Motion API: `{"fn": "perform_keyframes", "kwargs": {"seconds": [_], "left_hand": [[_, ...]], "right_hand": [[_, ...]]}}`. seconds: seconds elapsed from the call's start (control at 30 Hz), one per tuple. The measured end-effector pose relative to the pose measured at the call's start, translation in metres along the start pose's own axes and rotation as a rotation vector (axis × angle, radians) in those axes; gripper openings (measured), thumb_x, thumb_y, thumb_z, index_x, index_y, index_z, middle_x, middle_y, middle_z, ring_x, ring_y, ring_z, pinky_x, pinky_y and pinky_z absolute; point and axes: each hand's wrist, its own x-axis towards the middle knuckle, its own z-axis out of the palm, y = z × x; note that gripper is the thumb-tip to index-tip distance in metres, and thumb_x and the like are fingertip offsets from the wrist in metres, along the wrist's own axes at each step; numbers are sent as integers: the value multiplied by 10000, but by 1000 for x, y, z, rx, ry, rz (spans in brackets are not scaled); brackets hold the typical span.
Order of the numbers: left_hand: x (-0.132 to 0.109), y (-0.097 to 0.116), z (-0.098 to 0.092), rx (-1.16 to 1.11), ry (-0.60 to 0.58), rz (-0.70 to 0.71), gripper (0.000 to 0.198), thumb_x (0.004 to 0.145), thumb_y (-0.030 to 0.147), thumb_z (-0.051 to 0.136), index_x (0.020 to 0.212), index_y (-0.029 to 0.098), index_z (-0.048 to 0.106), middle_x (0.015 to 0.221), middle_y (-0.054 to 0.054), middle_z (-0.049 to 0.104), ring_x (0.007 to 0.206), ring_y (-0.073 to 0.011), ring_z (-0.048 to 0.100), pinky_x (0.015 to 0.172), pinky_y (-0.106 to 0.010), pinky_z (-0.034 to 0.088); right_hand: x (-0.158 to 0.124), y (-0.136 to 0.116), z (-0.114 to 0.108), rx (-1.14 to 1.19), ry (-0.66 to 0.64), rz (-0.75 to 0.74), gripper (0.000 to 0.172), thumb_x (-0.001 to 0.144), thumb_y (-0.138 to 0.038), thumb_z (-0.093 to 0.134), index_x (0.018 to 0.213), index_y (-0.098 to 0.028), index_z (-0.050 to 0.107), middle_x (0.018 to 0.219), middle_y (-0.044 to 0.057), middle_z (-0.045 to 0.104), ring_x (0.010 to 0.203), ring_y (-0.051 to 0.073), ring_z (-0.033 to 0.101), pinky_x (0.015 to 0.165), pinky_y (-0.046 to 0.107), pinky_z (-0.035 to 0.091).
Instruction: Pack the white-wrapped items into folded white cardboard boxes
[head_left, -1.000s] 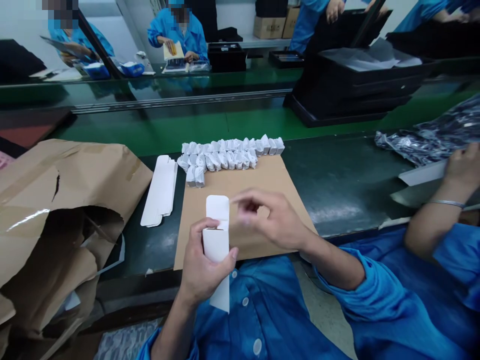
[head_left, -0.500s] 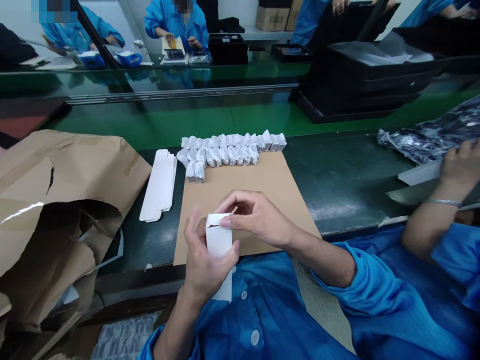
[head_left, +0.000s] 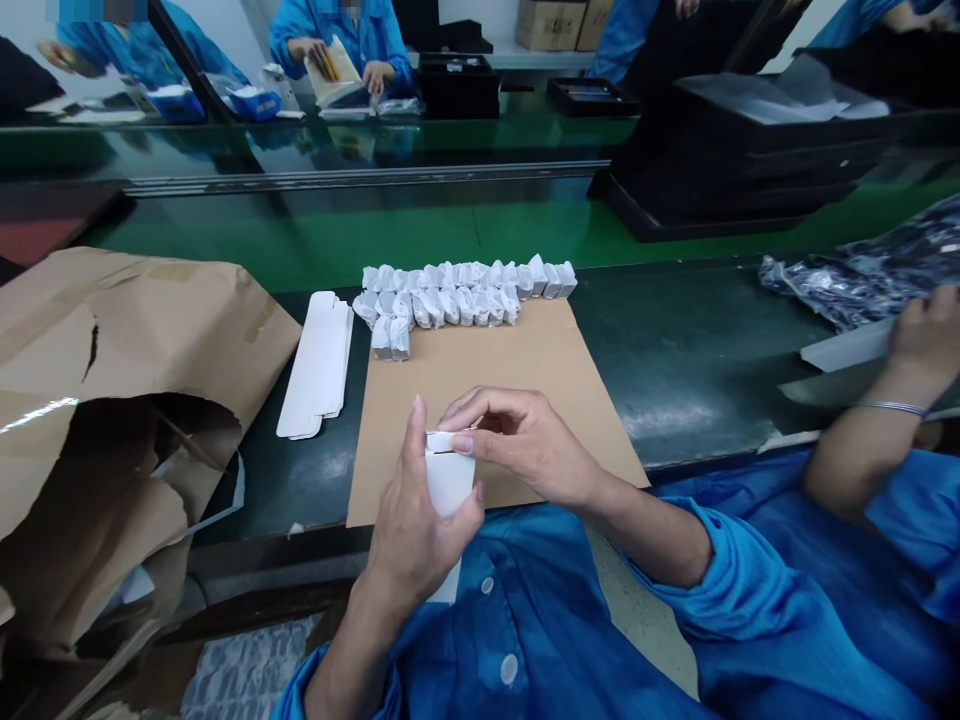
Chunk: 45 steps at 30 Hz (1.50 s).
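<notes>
A tall, narrow white box (head_left: 450, 482) stands upright in front of my chest. Wrapped round its side is my left hand (head_left: 420, 515), the thumb across the front and the index finger pointing up past the top edge. My right hand (head_left: 529, 440) pinches the box's top flap between thumb and fingers. A thin gap shows under that flap. Behind the hands, on a brown cardboard sheet (head_left: 495, 365), sit rows of small items wrapped in white paper (head_left: 465, 303). Flat white folded cartons (head_left: 315, 370) lie in a stack to the left.
A torn brown paper bag (head_left: 165, 300) fills the left side, above a box of wrapped items (head_left: 251, 665). Black trays (head_left: 742, 160) stand at the back right. Crumpled clear plastic (head_left: 862, 265) and a co-worker's arm (head_left: 892, 400) are at the right. Other people sit across the bench.
The white box has shifted slightly right in my hands. My left index finger has straightened upward beside the flap. Across the bench, a person has tilted up the booklet-like item they hold.
</notes>
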Motion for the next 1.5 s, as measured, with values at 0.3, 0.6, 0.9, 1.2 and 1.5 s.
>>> {"fn": "perform_keyframes", "kwargs": {"seconds": [0.3,0.6,0.9,1.2,1.5], "left_hand": [[-8,0,0,-11,8,-9,895,858,309,610,1557,240,56,1557,-188,336,1289,-310,539,866,-368,570],[-16,-6,2,-125,-47,-136,848,835,255,619,1541,246,149,1568,-158,321,1359,-316,461,985,-429,523],[17,-32,11,-802,441,-611,716,827,398,679,1450,266,351,1357,-114,546,1162,-249,614,969,-380,531],[37,-84,16,-923,612,-640,386,842,243,541,1225,206,513,1272,-108,589,1240,-235,561,1088,-442,433],[29,-87,-31,150,-312,171,766,822,354,684,1494,278,325,1558,-73,380,1465,-276,288,1208,-487,215]], "right_hand": [[-14,9,7,-262,43,-256,130,880,-217,672,993,-178,722,1077,76,682,1040,178,646,902,331,521],[-16,29,18,-646,24,-434,317,885,-192,640,1201,-180,619,1184,108,620,1134,203,587,961,378,525],[64,12,-1,-1105,-184,-326,536,994,-228,453,1506,-254,296,1276,92,584,1072,214,559,868,365,503],[164,43,-17,-1676,-436,-361,279,974,-90,382,1094,-168,621,1239,164,570,1159,282,456,844,382,394],[123,2,-87,-1171,-752,185,306,869,-363,661,1121,-191,691,891,24,708,721,146,592,638,248,394]]}}
